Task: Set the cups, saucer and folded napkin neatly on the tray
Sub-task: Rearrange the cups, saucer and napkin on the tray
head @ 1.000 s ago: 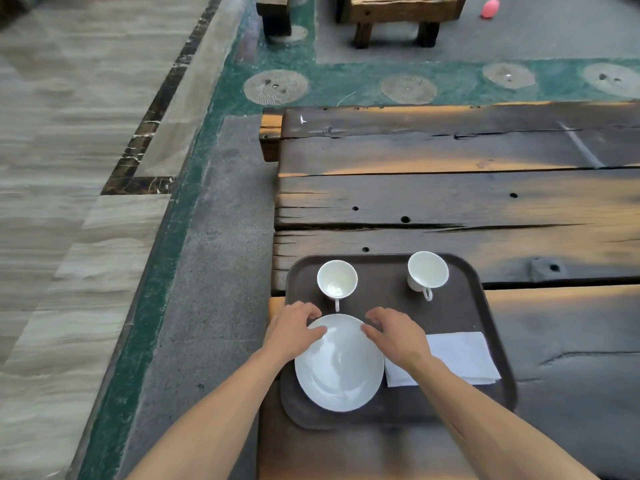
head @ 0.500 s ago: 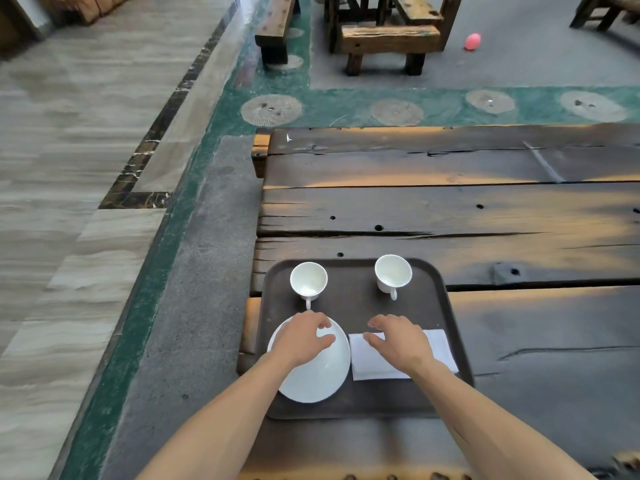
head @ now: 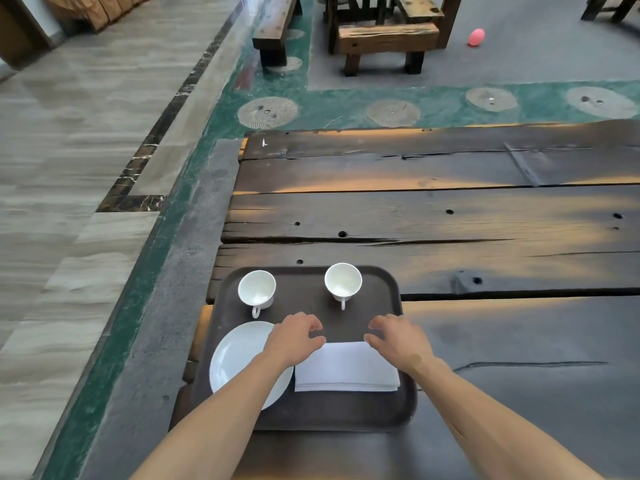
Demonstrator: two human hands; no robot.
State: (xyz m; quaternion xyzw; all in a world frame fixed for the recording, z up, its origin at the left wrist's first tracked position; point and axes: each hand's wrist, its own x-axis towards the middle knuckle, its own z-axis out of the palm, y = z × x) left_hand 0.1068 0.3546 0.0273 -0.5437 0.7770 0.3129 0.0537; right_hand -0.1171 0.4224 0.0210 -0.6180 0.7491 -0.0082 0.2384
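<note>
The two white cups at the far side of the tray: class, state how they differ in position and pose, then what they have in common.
The left cup stands at the far left of the tray, beyond the saucer; the right cup stands further right, beyond the folded napkin. The left cup's handle shows its open loop; the right cup's handle appears edge-on. Both are white, upright, empty, untouched, with handles toward the person.

Perhaps a teahouse; rustic plank table point(head: 433, 216); benches point(head: 388, 39)

saucer point(head: 239, 358) part-hidden by left forearm; napkin point(head: 346, 370) corners covered
</note>
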